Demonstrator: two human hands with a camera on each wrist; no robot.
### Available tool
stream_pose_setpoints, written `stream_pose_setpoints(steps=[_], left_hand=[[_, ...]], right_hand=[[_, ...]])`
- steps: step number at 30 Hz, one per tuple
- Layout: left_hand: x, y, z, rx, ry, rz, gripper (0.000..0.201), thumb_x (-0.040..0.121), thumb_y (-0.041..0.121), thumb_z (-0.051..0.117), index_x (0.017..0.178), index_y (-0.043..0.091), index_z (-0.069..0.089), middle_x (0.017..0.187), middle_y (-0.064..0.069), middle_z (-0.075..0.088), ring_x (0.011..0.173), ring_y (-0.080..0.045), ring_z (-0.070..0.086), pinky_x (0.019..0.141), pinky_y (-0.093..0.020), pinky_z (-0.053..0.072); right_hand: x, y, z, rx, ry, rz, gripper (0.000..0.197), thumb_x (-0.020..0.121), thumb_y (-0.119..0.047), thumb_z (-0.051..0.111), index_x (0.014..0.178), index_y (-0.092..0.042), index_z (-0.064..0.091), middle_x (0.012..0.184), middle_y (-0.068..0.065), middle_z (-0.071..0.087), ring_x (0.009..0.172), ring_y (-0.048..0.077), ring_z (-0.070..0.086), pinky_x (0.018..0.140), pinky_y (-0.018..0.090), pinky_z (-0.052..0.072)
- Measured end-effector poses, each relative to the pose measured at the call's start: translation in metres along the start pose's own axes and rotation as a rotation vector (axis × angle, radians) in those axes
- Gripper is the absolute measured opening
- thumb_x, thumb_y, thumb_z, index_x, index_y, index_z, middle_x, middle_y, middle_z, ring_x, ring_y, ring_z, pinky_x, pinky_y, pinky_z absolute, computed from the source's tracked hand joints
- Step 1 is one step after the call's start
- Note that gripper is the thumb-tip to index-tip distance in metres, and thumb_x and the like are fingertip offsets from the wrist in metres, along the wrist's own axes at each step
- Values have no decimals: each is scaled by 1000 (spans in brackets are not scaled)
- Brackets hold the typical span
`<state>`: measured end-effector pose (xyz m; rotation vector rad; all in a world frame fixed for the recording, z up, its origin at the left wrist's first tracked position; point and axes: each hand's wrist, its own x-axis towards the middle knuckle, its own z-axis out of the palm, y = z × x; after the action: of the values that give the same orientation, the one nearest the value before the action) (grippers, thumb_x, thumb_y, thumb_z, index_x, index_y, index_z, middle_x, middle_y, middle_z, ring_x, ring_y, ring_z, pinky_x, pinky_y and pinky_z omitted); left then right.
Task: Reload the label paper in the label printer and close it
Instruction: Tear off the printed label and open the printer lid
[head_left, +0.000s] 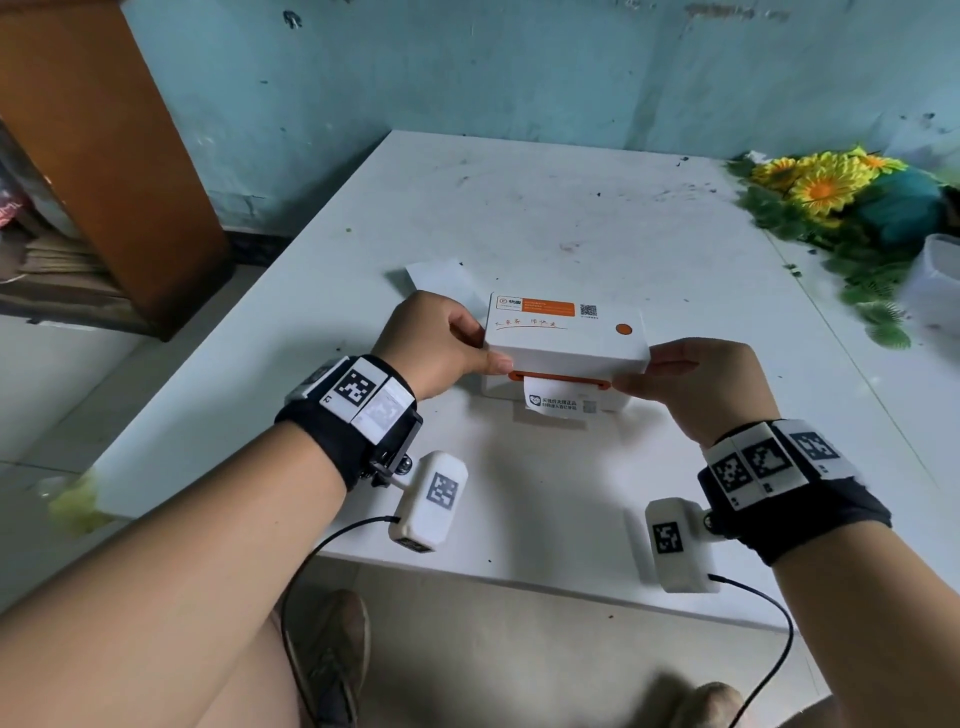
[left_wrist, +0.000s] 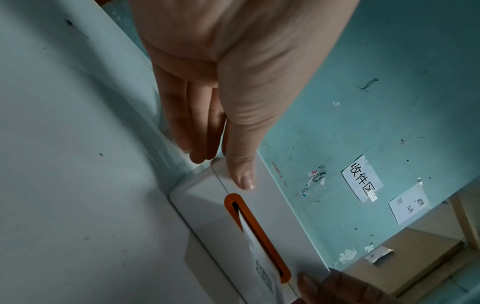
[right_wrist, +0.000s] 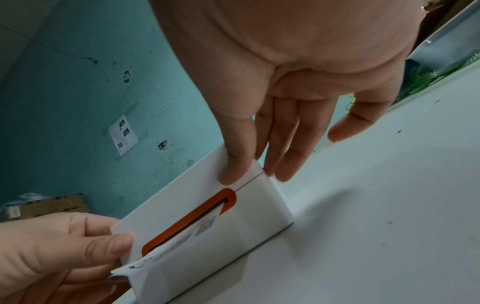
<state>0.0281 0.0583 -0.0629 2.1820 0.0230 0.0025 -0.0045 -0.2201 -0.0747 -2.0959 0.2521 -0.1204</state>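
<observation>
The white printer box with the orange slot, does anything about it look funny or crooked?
A bit. The printed label paper sticking out of the orange slot of the white label printer is bent and crumpled at one corner near the left hand. The lid seam looks even, with the right hand at the other end.

A white, flat-topped desk (head_left: 519, 218), scuffed and speckled with dark marks, carries everything. Near its middle sits a white box-shaped plastic label printer (head_left: 566, 343) with an orange-rimmed slot in its front face; a printed strip of label paper (head_left: 558, 402) hangs from that slot toward the desk. Just behind the printer's left corner lies a loose white paper sheet (head_left: 441, 278). Well to the printer's right, at the desk's far edge, lie yellow artificial flowers with green leaves (head_left: 831, 197) and a translucent plastic container (head_left: 935, 280).
</observation>
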Motion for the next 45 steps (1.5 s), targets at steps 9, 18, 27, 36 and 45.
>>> stream_pose_setpoints(steps=[9, 18, 27, 36, 45], left_hand=[[2, 3, -4, 43, -4, 8, 36, 55, 29, 105, 79, 13, 83, 78, -1, 81, 73, -15, 70, 80, -35, 59], [2, 3, -3, 71, -31, 27, 34, 61, 26, 103, 83, 11, 82, 80, -2, 80, 67, -13, 64, 67, -25, 49], [0, 4, -3, 123, -23, 52, 29, 65, 27, 101, 82, 14, 81, 79, 2, 79, 72, -16, 68, 69, -28, 51], [-2, 3, 0, 149, -33, 79, 18, 73, 28, 95, 86, 20, 86, 81, 3, 81, 86, -25, 76, 77, -36, 57], [1, -1, -1, 123, -20, 66, 21, 68, 31, 98, 82, 22, 86, 77, 4, 81, 72, -19, 71, 69, -31, 52]], right_hand=[[-1, 1, -9, -109, -23, -68, 14, 86, -26, 93, 96, -22, 84, 86, -15, 77, 86, -2, 72, 67, 18, 47], [6, -9, -13, -246, -74, -57, 21, 81, -27, 96, 95, -17, 86, 88, -3, 83, 84, 16, 76, 67, 26, 50], [7, -6, -5, -322, -25, -64, 25, 85, -31, 92, 103, -15, 85, 97, 6, 83, 90, 28, 77, 76, 34, 56], [11, 2, -3, -321, 10, -73, 31, 86, -34, 92, 106, -12, 85, 97, 5, 81, 88, 28, 72, 67, 29, 45], [12, 3, -4, -311, 10, -87, 34, 84, -36, 93, 109, -13, 85, 98, 3, 81, 92, 26, 74, 67, 28, 45]])
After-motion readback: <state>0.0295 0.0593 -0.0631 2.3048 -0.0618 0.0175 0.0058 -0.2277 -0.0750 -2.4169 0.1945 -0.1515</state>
